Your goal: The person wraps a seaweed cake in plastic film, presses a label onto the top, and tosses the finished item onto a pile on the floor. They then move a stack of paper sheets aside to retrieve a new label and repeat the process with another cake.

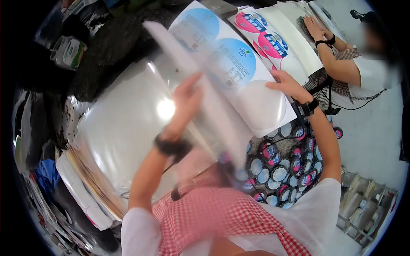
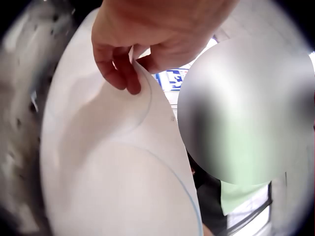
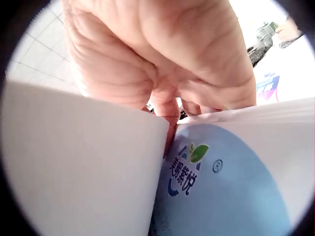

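Observation:
My left hand pinches the edge of a lifted white label sheet, blurred in the head view and standing on edge. Faint blue circle outlines mark this sheet in the left wrist view. Under and beside it lie label sheets printed with large blue circles and a leaf logo. At their right edge my right hand grips them. In the right wrist view its fingers reach down at the gap between a pale sheet and a blue-printed one; their tips are hidden.
Shiny clear plastic film covers the stack at left. Pink-and-blue label sheets lie beyond. Many round labelled packs fill the area below my right arm. Another person's hands work at upper right. A plastic jar stands upper left.

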{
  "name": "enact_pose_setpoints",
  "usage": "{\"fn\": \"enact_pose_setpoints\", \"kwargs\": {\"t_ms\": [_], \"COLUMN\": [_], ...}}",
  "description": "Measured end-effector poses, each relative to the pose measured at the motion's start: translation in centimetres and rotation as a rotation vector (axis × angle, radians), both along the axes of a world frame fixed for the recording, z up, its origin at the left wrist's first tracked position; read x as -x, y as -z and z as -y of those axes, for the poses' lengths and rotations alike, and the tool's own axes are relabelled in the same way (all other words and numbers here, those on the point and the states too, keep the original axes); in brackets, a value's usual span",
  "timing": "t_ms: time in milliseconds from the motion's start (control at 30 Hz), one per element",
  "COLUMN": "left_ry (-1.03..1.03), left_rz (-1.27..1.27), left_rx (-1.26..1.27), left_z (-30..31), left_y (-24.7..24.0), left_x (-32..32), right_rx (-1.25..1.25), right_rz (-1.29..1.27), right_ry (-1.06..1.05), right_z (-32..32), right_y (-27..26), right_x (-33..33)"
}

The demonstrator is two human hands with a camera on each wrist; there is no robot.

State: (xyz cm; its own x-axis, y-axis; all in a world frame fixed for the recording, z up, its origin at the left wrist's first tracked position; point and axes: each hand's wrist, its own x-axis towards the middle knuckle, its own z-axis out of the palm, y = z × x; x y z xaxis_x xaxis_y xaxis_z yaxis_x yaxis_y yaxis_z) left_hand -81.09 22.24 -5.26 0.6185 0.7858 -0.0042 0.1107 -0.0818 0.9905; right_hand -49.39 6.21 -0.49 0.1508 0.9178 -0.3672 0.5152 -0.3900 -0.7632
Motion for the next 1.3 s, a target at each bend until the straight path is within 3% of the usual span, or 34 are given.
{"fn": "enact_pose_setpoints", "kwargs": {"t_ms": [33,100,200,267,333,400,467,533,633,700,733,767,833,900,967,1033,1067,1133,1233,1267,1300], "left_ry": [0.024,0.228,0.254,0.327,0.406,0.281,0.297,0.319,0.329,0.31,0.302,0.295,0.273,0.273,0.291,0.331,0.262,0.282,0.281,0.278,0.278], "left_rz": [-0.141,-0.451,-0.999,-0.474,-0.411,-0.401,-0.356,-0.367,-0.375,-0.366,-0.361,-0.348,-0.32,-0.309,-0.321,-0.357,-0.26,-0.279,-0.275,-0.273,-0.283], "left_rx": [-0.06,-0.786,-0.83,-0.768,-1.162,-1.185,-1.117,-1.07,-1.049,-1.062,-1.068,-1.064,-1.065,-1.05,-1.04,-1.022,-1.028,-1.016,-1.007,-1.007,-1.016], "left_z": [-0.9,-3.9,-1.7,-1.7,-1.2,-2.1,-2.6,-2.8,-2.9,-3.1,-3.0,-2.9,-2.9,-2.7,-2.9,-3.0,-2.9,-3.0,-3.0,-3.0,-2.9], "left_y": [-1.0,1.9,-7.3,-6.5,-3.8,0.5,2.1,2.7,2.6,3.2,3.5,3.8,4.2,4.0,4.0,4.0,4.3,4.2,4.0,4.0,4.0], "left_x": [3.5,10.1,7.7,1.3,-6.1,-11.9,-13.5,-14.1,-14.2,-14.6,-14.7,-14.9,-14.9,-14.8,-14.7,-14.6,-14.7,-14.8,-15.0,-15.0,-14.9], "right_rx": [0.041,0.118,0.109,0.098,0.094,0.086,0.17,0.247,0.241,0.087,0.005,-0.112,-0.42,-0.355,-0.488,-0.441,-0.413,-0.432,-0.539,-0.618,-0.586], "right_rz": [-0.031,-0.099,-0.144,-0.215,-0.217,-0.144,0.015,0.126,0.193,0.451,0.463,0.273,0.639,0.04,-0.608,-0.464,-0.395,-0.499,-0.515,-0.456,-0.69], "right_ry": [0.0,0.007,-0.007,0.028,0.035,0.019,-0.034,-0.123,-0.424,-0.375,-0.229,-0.077,-0.214,0.35,1.012,1.089,1.127,1.132,1.093,0.973,1.086], "right_z": [-0.1,-0.2,-0.3,-0.5,-0.1,0.2,0.4,-0.2,-4.6,-7.9,-14.6,-17.9,-22.6,-26.9,-30.8,-32.6,-33.6,-36.6,-36.0,-34.7,-33.9], "right_y": [0.5,1.5,3.5,2.6,2.5,3.9,4.2,3.0,-0.5,-0.6,-1.5,0.4,4.2,7.0,9.6,11.3,12.4,18.5,16.3,15.0,11.0], "right_x": [-0.7,-1.6,-2.5,-1.8,-1.7,-2.7,-3.2,-3.1,-6.3,-7.6,-8.8,-9.5,-9.0,-6.2,-3.8,-4.3,-4.5,-9.2,-8.6,-8.4,-7.3]}}
